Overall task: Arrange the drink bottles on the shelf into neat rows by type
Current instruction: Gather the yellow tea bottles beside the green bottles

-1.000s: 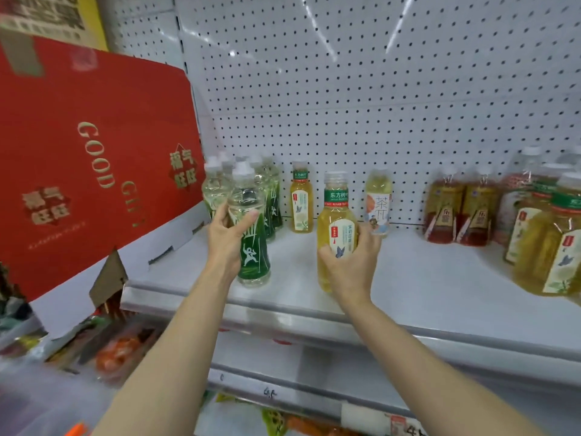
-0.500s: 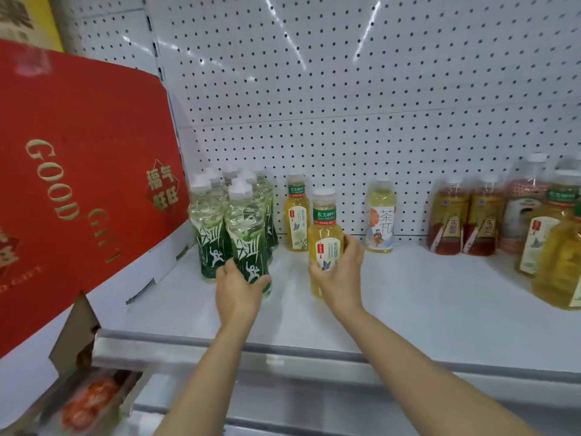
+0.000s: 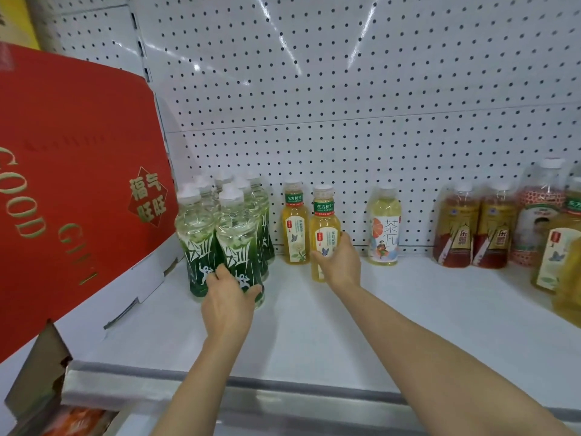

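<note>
White shelf (image 3: 314, 335), pegboard (image 3: 345, 105) behind: left hand (image 3: 228, 305) grips green-label bottle (image 3: 237, 243); right hand (image 3: 341, 262) grips yellow tea bottle (image 3: 323, 225) beside its twin (image 3: 295, 226).

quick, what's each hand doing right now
Left hand: fingers curled round the base of the front green-label bottle.
Right hand: gripping the yellow tea bottle, which stands just in front of its twin.

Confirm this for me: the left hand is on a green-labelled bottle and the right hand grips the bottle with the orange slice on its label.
Not quite. In the head view the right hand grips a yellow tea bottle; the orange-slice bottle stands untouched to its right. The left hand is indeed on a green-labelled bottle.
</note>
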The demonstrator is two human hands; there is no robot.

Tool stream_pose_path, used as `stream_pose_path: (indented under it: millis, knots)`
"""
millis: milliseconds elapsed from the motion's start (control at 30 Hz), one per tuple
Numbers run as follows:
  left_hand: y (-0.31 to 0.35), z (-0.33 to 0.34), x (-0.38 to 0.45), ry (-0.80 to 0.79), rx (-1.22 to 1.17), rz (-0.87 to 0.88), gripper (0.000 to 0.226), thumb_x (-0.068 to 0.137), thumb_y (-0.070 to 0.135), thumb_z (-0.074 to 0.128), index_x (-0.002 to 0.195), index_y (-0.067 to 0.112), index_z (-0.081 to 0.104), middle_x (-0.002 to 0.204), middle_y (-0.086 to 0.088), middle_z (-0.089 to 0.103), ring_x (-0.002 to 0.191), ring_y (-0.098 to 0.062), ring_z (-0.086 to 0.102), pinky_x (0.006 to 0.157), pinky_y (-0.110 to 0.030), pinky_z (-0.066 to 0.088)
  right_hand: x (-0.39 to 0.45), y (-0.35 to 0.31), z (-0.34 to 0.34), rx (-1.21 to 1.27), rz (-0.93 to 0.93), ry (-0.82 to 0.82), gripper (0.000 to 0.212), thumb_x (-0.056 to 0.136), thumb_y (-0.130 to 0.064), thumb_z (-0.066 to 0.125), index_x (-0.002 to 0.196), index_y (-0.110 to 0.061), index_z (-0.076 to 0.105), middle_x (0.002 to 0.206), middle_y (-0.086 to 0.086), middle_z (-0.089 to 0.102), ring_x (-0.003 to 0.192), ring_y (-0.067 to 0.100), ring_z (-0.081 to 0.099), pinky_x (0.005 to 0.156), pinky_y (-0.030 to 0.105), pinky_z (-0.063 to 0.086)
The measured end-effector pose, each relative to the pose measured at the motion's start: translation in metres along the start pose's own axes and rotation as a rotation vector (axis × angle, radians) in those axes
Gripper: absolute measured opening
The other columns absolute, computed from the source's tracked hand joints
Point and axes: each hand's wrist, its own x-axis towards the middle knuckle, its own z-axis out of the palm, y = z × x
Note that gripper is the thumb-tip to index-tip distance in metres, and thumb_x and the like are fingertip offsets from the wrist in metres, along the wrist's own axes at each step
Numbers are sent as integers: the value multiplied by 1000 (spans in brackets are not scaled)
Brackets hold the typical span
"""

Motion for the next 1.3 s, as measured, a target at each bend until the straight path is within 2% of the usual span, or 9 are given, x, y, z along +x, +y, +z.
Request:
stream_pose_path:
  millis: [133, 333, 567, 700, 767, 867, 1033, 1167, 1300]
  knots:
    - [-4, -1, 7, 0, 21, 32, 57, 80, 39, 79, 112, 8, 42, 100, -11, 61, 82, -30, 63, 69, -42, 55, 20, 3, 10, -29, 13, -8, 52, 79, -33, 75, 116, -12, 45, 109, 6, 62, 94, 22, 61, 74, 35, 52]
    - [-5, 0, 7, 18, 46, 59, 60, 81, 37, 78, 123, 5, 48, 118, -13, 50, 95, -31, 59, 69, -32, 41, 36, 6, 21, -60, 23, 2, 52, 79, -38, 74, 115, -12, 46, 109, 7, 61, 94, 24, 62, 73, 35, 53]
    - [-7, 1, 10, -1, 58, 82, 67, 82, 36, 77, 130, 2, 46, 120, -15, 53, 103, -33, 58, 78, -39, 49, 40, 1, 20, -107, 45, -13, 55, 80, -42, 72, 115, -10, 45, 111, 8, 61, 98, 25, 62, 73, 34, 51]
    - [-8, -6, 1, 55, 22, 84, 82, 81, 35, 78, 145, 7, 35, 135, -15, 48, 115, -35, 55, 84, -48, 52, 32, 5, 8, -204, 64, -65, 44, 85, -36, 66, 115, -10, 47, 112, 8, 62, 100, 25, 62, 74, 33, 51]
    - [-2, -13, -9, 168, 1, 108, 85, 79, 35, 79, 146, 11, 33, 139, -12, 44, 119, -33, 51, 83, -50, 53, 21, 10, -6, -305, 8, -50, 43, 88, -34, 63, 118, -9, 46, 113, 9, 61, 101, 25, 60, 74, 33, 49]
    - [13, -20, -23, 263, 28, 252, 76, 77, 34, 80, 141, 13, 44, 137, -9, 48, 120, -29, 48, 89, -47, 51, 1, 17, -35, -415, -107, -12, 45, 90, -36, 61, 123, -9, 48, 116, 9, 60, 105, 26, 58, 76, 35, 48]
    - [52, -19, -48, 106, 129, 396, 69, 86, 45, 69, 140, 10, 46, 138, -10, 52, 125, -28, 48, 102, -41, 43, -35, 26, -96, -476, -265, 43, 34, 93, -32, 54, 119, -11, 58, 114, 7, 64, 103, 25, 57, 83, 35, 44]
    - [92, -16, -84, 2, 138, 467, 63, 89, 54, 60, 137, 13, 48, 132, -7, 54, 118, -27, 52, 95, -39, 46, -63, 32, -155, -465, -324, 74, 39, 93, -30, 51, 129, -15, 55, 123, 5, 62, 114, 24, 53, 95, 35, 39]
    - [138, -10, -124, -40, 155, 523, 60, 91, 54, 57, 134, 14, 50, 130, -7, 56, 117, -28, 53, 95, -38, 46, -92, 43, -214, -458, -414, 110, 39, 92, -29, 53, 128, -15, 57, 123, 2, 62, 116, 23, 52, 98, 35, 37]
